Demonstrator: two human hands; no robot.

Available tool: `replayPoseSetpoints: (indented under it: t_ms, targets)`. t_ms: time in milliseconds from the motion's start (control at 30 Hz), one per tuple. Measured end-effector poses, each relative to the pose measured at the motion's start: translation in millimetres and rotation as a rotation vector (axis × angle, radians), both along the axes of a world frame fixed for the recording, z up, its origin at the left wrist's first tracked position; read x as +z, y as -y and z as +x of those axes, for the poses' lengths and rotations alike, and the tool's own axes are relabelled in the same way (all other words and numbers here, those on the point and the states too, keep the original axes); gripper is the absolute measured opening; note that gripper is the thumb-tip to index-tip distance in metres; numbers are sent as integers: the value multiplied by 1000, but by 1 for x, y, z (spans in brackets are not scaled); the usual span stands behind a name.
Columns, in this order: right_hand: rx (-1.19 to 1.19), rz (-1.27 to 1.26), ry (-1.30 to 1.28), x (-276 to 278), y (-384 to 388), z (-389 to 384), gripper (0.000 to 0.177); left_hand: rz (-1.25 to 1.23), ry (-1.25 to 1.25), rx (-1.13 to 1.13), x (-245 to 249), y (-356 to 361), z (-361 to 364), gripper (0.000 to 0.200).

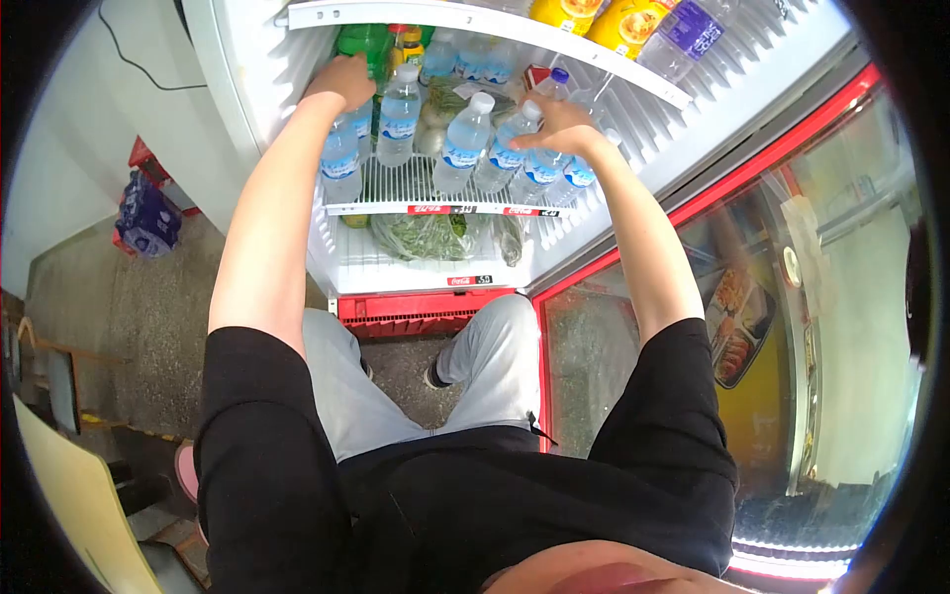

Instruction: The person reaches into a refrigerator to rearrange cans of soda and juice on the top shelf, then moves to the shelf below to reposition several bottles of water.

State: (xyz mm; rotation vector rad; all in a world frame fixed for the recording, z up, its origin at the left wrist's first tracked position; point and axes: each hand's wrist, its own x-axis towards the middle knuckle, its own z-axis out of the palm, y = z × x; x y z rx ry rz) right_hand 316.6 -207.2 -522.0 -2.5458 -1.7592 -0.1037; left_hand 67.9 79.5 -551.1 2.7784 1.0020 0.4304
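Note:
Both my arms reach into an upright fridge, onto a wire shelf [396, 185] with several clear water bottles. At the shelf's left side my left hand [344, 81] has its fingers curled down over the bottles, next to a green bottle [364, 42]; what its fingertips touch is hidden. My right hand [556, 127] is over the bottles on the right, thumb and fingers apart, beside a white-capped bottle [512, 144]. Between my hands stand a water bottle [399, 124] and another one [463, 148], both upright. Bagged vegetables [445, 104] lie behind them.
Yellow-labelled bottles [621, 25] and a purple-labelled bottle [693, 35] are on the upper shelf [475, 18]. Bagged greens [426, 236] lie on the bottom level. The open glass door [633, 366] is to the right. A purple pack [148, 216] sits on the floor at left.

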Motion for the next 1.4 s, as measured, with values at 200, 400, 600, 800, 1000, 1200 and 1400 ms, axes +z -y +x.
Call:
replayPoseSetpoints:
  t_ms: [200, 400, 600, 800, 1000, 1200, 1400]
  targets:
    - [5, 98, -58, -2, 0, 3, 87, 0, 24, -28, 7, 6, -1, 49]
    - [16, 69, -65, -2, -8, 6, 83, 15, -11, -21, 7, 7, -2, 55]
    - [59, 78, -146, 4, -26, 8, 73, 37, -28, 2, 7, 12, -1, 56]
    - [257, 299, 53, 24, -68, -42, 68, 26, -51, 21, 15, 20, -5, 56]
    - [385, 230, -90, 15, -125, -56, 61, 11, -52, 38, 8, 13, 0, 52]
    - [430, 267, -175, -3, -141, -66, 58, 1, -70, 3, 5, 4, 5, 46]
    - [443, 325, -158, -18, -152, -56, 55, 12, -85, 8, 6, 6, 6, 45]
